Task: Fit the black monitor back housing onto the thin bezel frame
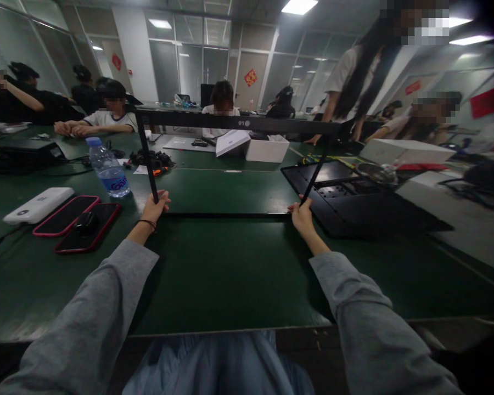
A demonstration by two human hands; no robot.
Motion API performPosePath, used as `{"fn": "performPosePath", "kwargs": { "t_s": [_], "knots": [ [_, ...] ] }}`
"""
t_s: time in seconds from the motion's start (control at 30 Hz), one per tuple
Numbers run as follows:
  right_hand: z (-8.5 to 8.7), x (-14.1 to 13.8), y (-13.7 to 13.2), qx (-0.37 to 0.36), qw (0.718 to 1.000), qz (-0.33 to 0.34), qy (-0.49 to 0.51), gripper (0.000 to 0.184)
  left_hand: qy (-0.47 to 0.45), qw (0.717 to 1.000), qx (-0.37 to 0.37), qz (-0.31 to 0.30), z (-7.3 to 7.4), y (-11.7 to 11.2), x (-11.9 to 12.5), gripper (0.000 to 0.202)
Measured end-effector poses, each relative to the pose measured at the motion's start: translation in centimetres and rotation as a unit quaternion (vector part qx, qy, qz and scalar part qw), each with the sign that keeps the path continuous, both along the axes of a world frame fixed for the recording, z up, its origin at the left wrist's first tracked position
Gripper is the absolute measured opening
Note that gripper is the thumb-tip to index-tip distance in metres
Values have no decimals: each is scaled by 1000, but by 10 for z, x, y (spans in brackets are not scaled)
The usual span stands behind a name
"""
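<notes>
A thin black monitor bezel [226, 215] stands raised over the green table, tilted away from me. Its wider edge is at the top and carries a logo that reads reversed. My left hand [153, 211] is closed around the lower part of its left side. At the opposite lower corner my right hand [303, 215] grips the right side, fingers wrapped on the strip. The table and a white box show through the hollow middle. Right of my right hand lies a large black monitor panel [379, 211], flat, with a recessed area facing up.
On the left are a water bottle [109, 170], two red-edged phones [102, 225] and a white power bank [39, 204]. Cables [152, 159] lie behind. An open white box [267, 149] sits across the table, and more boxes [407, 151] stand at right. Several people are around the tables.
</notes>
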State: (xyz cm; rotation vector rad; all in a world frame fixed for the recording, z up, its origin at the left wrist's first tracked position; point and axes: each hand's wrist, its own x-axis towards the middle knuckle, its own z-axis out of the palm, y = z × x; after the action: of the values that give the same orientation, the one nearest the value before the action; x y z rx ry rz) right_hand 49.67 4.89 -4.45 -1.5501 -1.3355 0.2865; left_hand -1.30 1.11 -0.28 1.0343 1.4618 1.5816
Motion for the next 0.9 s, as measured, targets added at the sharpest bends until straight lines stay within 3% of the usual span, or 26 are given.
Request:
{"fn": "performPosePath", "kwargs": {
  "t_s": [0.13,0.3,0.47,0.7,0.83,0.9],
  "knots": [
    [2,0,-5,1,1000,0,-12,56,6,1000,6,11,3,-3,4,43],
    [5,2,-11,-17,998,-21,-48,60,65,997,3,-38,-1,-1,5,30],
    [5,5,-10,-44,996,-62,-38,49,165,986,-13,-17,-6,2,3,14],
    [-1,10,-2,-38,998,-51,-29,44,403,911,-57,64,-6,-7,-10,22],
    [-3,11,1,-68,996,-62,-16,50,481,867,-107,78,-8,-8,-12,32],
    [-2,11,1,-75,995,-62,6,49,493,861,-109,66,-10,-8,-12,30]
  ]
}}
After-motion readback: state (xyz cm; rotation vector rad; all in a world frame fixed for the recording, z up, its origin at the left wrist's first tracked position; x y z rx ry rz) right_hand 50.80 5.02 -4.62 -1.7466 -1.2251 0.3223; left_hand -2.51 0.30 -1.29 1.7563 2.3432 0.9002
